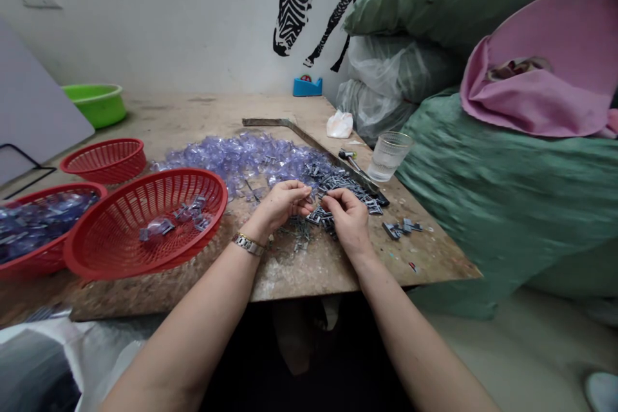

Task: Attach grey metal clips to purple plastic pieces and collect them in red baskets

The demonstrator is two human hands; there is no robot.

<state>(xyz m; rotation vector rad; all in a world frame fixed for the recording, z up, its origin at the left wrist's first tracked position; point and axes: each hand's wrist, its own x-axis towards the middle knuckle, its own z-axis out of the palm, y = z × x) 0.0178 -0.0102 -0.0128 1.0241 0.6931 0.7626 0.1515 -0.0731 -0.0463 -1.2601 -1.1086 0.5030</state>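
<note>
My left hand (pixel 286 205), with a metal watch on its wrist, is closed in a pinch over the middle of the table. Close beside it, my right hand (pixel 348 217) has thumb and forefinger pressed together. Whatever the fingertips hold is too small and too hidden to name. Behind and around the hands lie a heap of small grey plastic parts (pixel 355 190) and a larger pile of clear purplish plastic pieces (pixel 232 154). Small thin metal-looking pins (pixel 302 232) are scattered just below the hands.
Red baskets stand at left: a near one (pixel 145 261) with a few joined pieces, a fuller one (pixel 51 251), and another (pixel 103 164) behind. A metal bar (pixel 313 141), screwdriver (pixel 355 161) and glass of water (pixel 389 158) lie right. Green sacks (pixel 506 193) crowd the table's right edge.
</note>
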